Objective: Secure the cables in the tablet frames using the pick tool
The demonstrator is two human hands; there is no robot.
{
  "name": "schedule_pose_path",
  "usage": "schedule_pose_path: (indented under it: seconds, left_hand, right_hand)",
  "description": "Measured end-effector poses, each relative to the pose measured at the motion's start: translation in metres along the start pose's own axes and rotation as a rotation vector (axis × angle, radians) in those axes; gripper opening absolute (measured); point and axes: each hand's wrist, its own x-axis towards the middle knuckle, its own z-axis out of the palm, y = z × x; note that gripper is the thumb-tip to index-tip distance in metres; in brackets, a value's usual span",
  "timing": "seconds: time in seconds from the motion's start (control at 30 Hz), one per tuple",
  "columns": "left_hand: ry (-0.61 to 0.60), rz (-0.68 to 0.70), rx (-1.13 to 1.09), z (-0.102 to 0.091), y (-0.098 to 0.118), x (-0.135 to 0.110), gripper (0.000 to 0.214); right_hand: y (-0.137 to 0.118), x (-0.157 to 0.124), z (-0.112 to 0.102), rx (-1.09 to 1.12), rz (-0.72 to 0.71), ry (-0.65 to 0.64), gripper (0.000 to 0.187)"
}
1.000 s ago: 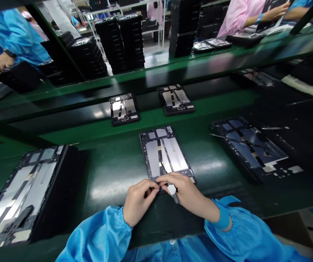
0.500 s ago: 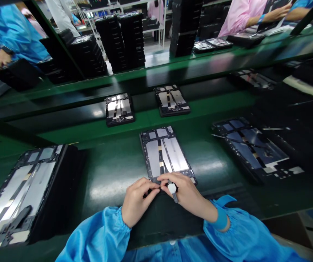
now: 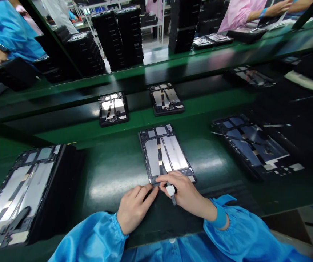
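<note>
- Left hand is reaching forward half-open, fingertips resting on the near edge of a tablet frame at 12 o'clock.
- Right hand is closing firmly around a white-handled tool, pinching it at that edge.

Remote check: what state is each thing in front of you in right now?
Left hand: fingers extended, tips at the near edge of the centre tablet frame.
Right hand: pinching the slim tool, resting over that edge.
Slim tool: held tilted, tip over the frame.
Centre tablet frame: flat, silver panels showing.
Left tablet frame: on a black base, silver panels showing.
Right tablet frame: flat, panels showing.
Two far tablet frames: flat, on the far bench.
</note>
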Motion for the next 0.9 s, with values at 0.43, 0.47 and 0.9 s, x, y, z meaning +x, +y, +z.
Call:
schedule_pose_path:
  seconds: [0.43, 0.47, 0.9]
  left_hand:
    - [0.003, 0.019, -0.034, 0.007, -0.011, -0.007, 0.033]
    - [0.016, 0.012, -0.052, 0.007, -0.011, -0.006, 0.031]
    - [-0.057, 0.108, 0.03, 0.005, -0.016, -0.005, 0.042]
  right_hand:
    - [0.003, -0.003, 0.001, -0.044, -0.008, -0.02, 0.037]
    - [0.003, -0.003, 0.001, -0.041, -0.008, -0.018, 0.037]
    - [-0.001, 0.001, -0.003, -0.028, 0.04, -0.028, 0.035]
